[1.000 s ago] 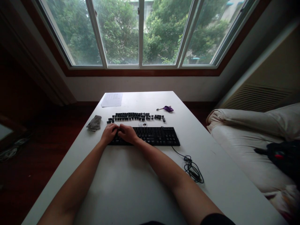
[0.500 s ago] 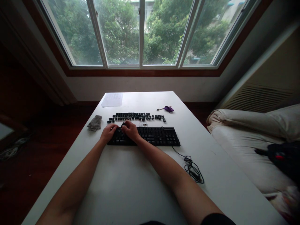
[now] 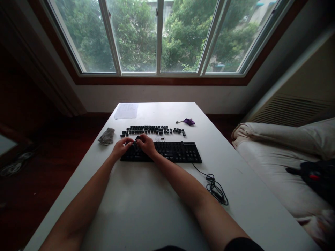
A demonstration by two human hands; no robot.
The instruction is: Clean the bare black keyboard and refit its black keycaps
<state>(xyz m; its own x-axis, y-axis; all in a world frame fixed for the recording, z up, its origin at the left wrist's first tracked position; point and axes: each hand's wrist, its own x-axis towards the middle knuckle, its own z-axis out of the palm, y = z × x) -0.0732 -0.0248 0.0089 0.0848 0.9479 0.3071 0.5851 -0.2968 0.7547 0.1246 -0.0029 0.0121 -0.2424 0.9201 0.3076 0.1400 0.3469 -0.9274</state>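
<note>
A black keyboard lies across the white table in front of me. My right hand is over its left half, fingers closed on a small dark keycap at the keyboard's far edge. At the far left corner of the keyboard is my left hand, its thumb and forefinger curled around something dark and too small to make out. Loose black keycaps stand in rows just beyond the keyboard. Part of the keyboard's left half is hidden by my right hand and forearm.
Left of the keycaps sits a crumpled grey cloth. A small round clear item lies behind the keyboard. Farther back are a purple object with a thin stick and a paper sheet. A coiled cable rests at right.
The left fingers have shifted slightly and a dark patch now shows between them. In the right hand, the keycap shows more clearly. The view has moved a little.
</note>
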